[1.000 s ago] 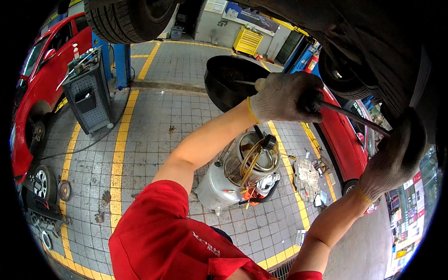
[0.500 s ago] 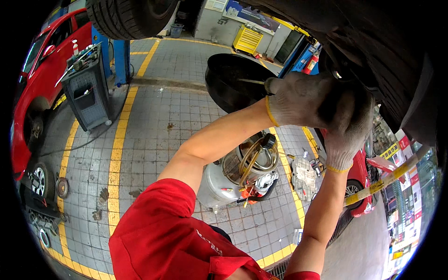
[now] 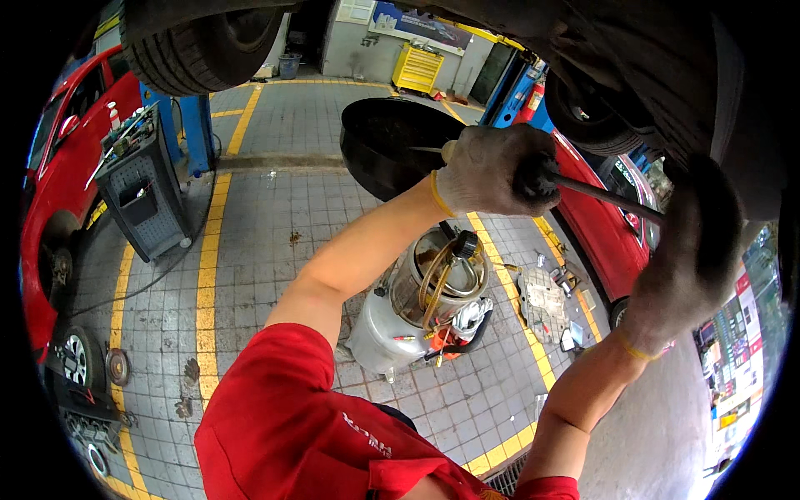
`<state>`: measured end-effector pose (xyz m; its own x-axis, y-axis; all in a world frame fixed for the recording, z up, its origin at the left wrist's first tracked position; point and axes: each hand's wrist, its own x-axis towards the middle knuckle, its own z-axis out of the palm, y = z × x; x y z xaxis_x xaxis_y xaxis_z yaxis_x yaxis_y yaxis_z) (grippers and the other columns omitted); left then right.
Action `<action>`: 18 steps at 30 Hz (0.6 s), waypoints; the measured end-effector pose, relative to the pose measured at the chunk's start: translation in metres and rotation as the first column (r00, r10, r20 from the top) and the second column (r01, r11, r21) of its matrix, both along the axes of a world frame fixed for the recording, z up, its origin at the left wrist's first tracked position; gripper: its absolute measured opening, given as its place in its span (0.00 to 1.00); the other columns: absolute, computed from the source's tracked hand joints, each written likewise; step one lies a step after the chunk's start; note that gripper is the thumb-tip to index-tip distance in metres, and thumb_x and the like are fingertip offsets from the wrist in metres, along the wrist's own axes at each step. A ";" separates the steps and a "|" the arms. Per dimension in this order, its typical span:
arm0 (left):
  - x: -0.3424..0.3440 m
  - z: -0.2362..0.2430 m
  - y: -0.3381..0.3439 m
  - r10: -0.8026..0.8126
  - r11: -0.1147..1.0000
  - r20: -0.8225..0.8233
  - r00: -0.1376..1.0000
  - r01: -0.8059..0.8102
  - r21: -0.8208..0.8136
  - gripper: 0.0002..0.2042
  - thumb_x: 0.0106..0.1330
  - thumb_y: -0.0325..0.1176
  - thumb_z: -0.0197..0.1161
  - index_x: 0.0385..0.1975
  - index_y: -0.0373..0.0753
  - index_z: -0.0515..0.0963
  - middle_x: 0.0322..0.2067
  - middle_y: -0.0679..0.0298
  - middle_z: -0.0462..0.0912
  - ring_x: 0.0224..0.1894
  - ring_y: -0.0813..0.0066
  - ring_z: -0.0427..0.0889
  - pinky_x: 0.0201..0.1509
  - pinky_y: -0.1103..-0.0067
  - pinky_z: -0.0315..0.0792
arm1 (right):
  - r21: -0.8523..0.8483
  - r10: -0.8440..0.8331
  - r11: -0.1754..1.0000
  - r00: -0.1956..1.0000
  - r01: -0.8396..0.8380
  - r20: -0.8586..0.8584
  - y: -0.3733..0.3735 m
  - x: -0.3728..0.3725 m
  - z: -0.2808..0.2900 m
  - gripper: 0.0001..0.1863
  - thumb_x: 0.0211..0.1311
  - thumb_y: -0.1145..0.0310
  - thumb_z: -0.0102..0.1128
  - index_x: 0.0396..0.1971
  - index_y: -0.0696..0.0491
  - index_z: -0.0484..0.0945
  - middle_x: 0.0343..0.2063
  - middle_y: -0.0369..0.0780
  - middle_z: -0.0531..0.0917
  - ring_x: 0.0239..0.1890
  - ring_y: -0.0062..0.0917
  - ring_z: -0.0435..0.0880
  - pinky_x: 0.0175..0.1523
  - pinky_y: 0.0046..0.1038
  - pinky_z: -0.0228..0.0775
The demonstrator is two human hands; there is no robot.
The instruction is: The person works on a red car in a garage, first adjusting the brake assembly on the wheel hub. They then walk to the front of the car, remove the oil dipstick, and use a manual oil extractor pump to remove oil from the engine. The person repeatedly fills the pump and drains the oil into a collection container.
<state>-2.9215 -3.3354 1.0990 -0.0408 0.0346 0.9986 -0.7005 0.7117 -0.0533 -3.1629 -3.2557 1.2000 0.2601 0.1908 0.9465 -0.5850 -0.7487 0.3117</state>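
Rod (image 3: 607,197), one; one left hand (image 3: 498,171) clenched on it; one right hand (image 3: 687,258) at end, finger grip unclear.

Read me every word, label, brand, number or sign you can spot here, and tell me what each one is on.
White lettering on the red shirt: partly legible, but I don't copy out printed wording.
Pale lettering on the dark blue banner on the far wall: too small to read.
Printing on the coloured signs at the right: too small and blurred to read.
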 end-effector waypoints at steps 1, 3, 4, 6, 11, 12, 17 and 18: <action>-0.005 0.005 0.005 0.054 0.998 0.010 0.998 -0.054 -0.023 0.25 0.46 0.46 0.85 0.43 0.46 0.84 0.31 0.64 0.89 0.31 0.64 0.91 0.37 0.70 0.85 | -0.179 -0.174 0.970 0.984 0.164 -0.042 0.002 -0.018 0.007 0.18 0.68 0.80 0.70 0.57 0.60 0.86 0.52 0.47 0.91 0.53 0.31 0.91 0.60 0.29 0.85; -0.008 0.006 0.008 0.034 0.998 -0.018 0.999 -0.035 -0.050 0.25 0.46 0.46 0.85 0.43 0.46 0.84 0.32 0.64 0.89 0.31 0.63 0.91 0.37 0.70 0.85 | -0.001 0.107 0.994 0.987 -0.108 0.120 -0.006 -0.005 -0.001 0.15 0.71 0.79 0.67 0.55 0.60 0.87 0.52 0.47 0.90 0.54 0.31 0.90 0.60 0.30 0.84; -0.012 0.007 0.009 0.018 0.998 -0.033 0.999 -0.021 -0.067 0.25 0.46 0.45 0.85 0.43 0.45 0.84 0.33 0.64 0.89 0.31 0.62 0.91 0.37 0.70 0.86 | 0.044 0.244 0.965 0.945 -0.260 0.217 -0.008 0.000 -0.005 0.14 0.72 0.78 0.66 0.55 0.60 0.87 0.52 0.47 0.90 0.54 0.31 0.90 0.59 0.30 0.84; -0.019 0.007 0.014 0.029 0.998 -0.037 0.999 -0.030 -0.049 0.26 0.46 0.46 0.86 0.45 0.45 0.84 0.34 0.63 0.89 0.31 0.61 0.91 0.38 0.69 0.86 | -0.036 0.231 0.973 0.967 -0.229 0.111 -0.015 0.012 -0.012 0.13 0.73 0.77 0.65 0.54 0.61 0.87 0.50 0.47 0.91 0.52 0.31 0.90 0.58 0.30 0.83; -0.028 0.021 0.027 0.041 0.991 -0.011 0.999 -0.043 -0.124 0.27 0.50 0.48 0.85 0.47 0.43 0.84 0.41 0.62 0.89 0.36 0.60 0.91 0.39 0.68 0.86 | 0.207 0.345 0.904 0.924 -0.374 0.161 -0.028 0.066 -0.042 0.11 0.70 0.73 0.66 0.49 0.60 0.86 0.46 0.46 0.89 0.48 0.34 0.88 0.56 0.32 0.78; -0.029 0.020 0.028 0.062 0.996 0.011 0.998 -0.061 -0.066 0.26 0.51 0.47 0.84 0.47 0.42 0.84 0.42 0.62 0.89 0.36 0.60 0.91 0.39 0.68 0.86 | 0.247 0.299 0.910 0.939 -0.334 0.168 -0.030 0.068 -0.046 0.11 0.72 0.73 0.63 0.48 0.61 0.86 0.45 0.45 0.89 0.48 0.35 0.88 0.56 0.32 0.77; -0.031 0.018 0.022 0.058 0.988 -0.023 0.998 -0.061 -0.142 0.22 0.56 0.47 0.81 0.47 0.43 0.85 0.41 0.62 0.89 0.35 0.61 0.91 0.38 0.68 0.85 | 0.204 0.246 0.943 0.964 -0.262 0.100 -0.040 0.066 -0.048 0.11 0.72 0.71 0.62 0.48 0.60 0.84 0.44 0.47 0.87 0.45 0.38 0.86 0.56 0.34 0.77; -0.030 0.016 0.021 0.086 0.989 -0.006 0.996 -0.087 -0.120 0.22 0.56 0.48 0.80 0.46 0.43 0.85 0.40 0.63 0.89 0.35 0.61 0.91 0.38 0.68 0.85 | 0.240 0.265 0.927 0.956 -0.288 0.122 -0.037 0.068 -0.049 0.12 0.71 0.70 0.64 0.48 0.60 0.84 0.43 0.47 0.87 0.45 0.39 0.87 0.55 0.35 0.77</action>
<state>-2.9516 -3.3141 1.1154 -0.0480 0.1506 0.9874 -0.7592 0.6369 -0.1340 -3.0947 -3.2923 1.1515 0.1471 -0.0048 0.9891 -0.3596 -0.9318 0.0490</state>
